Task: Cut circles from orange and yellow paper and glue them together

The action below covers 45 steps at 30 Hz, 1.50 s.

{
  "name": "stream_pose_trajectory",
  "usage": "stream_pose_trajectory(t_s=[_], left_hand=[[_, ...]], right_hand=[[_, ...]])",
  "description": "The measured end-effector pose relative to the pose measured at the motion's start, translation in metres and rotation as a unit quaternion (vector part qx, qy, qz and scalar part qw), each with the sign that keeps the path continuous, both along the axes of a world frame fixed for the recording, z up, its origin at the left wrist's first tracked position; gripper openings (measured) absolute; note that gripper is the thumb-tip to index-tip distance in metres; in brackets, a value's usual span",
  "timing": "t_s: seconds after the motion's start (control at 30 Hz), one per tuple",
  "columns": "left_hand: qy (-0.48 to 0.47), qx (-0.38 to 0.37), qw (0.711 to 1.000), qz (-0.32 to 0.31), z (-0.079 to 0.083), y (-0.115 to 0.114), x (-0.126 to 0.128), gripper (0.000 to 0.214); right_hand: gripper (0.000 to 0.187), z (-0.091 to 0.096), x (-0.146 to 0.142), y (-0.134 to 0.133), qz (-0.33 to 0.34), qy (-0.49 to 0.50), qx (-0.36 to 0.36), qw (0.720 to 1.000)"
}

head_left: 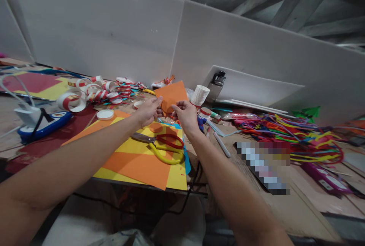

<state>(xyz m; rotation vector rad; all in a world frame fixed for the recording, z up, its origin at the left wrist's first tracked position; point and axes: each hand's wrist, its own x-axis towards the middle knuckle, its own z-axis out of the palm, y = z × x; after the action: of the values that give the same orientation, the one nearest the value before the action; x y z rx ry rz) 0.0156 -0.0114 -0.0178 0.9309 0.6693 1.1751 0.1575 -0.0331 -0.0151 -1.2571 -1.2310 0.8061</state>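
Note:
Both hands hold up a sheet of orange paper (pixel 178 90) above the middle of the table. My left hand (pixel 148 112) pinches its left edge. My right hand (pixel 186 113) has fingers closed at its lower right. A rounded orange shape shows between the hands; whether it is a separate piece I cannot tell. Below them, scissors (pixel 168 142) with one red and one yellow handle lie on orange (pixel 139 166) and yellow paper (pixel 178 173). A white round lid (pixel 105 115) rests left of my left hand. Just beyond my right hand stands a stack of white paper cups (pixel 200 94).
White-and-red paper rings (pixel 72 101) pile up at the left, near a blue power strip (pixel 45 124). Colourful pipe cleaners (pixel 285 132) spread across the right. A grey marker (pixel 221 145), a blurred-out flat object (pixel 262 168) and a purple power strip (pixel 326 179) lie nearer.

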Motion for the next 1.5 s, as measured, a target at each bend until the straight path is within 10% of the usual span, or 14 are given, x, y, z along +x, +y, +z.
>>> stream_pose_trajectory(t_s=[0.57, 0.9, 1.5], left_hand=[[-0.091, -0.014, 0.996, 0.019, 0.001, 0.002, -0.002, 0.013], [-0.11, -0.01, 0.993, 0.038, -0.002, 0.001, 0.003, 0.009], [-0.08, -0.017, 0.997, -0.016, -0.003, -0.004, 0.001, 0.012]], right_hand=[[0.024, -0.006, -0.001, -0.003, -0.056, -0.102, 0.08, 0.99], [0.055, -0.008, -0.005, 0.001, -0.02, 0.114, -0.014, 0.993], [0.031, -0.007, 0.001, 0.007, 0.038, 0.168, 0.017, 0.985]])
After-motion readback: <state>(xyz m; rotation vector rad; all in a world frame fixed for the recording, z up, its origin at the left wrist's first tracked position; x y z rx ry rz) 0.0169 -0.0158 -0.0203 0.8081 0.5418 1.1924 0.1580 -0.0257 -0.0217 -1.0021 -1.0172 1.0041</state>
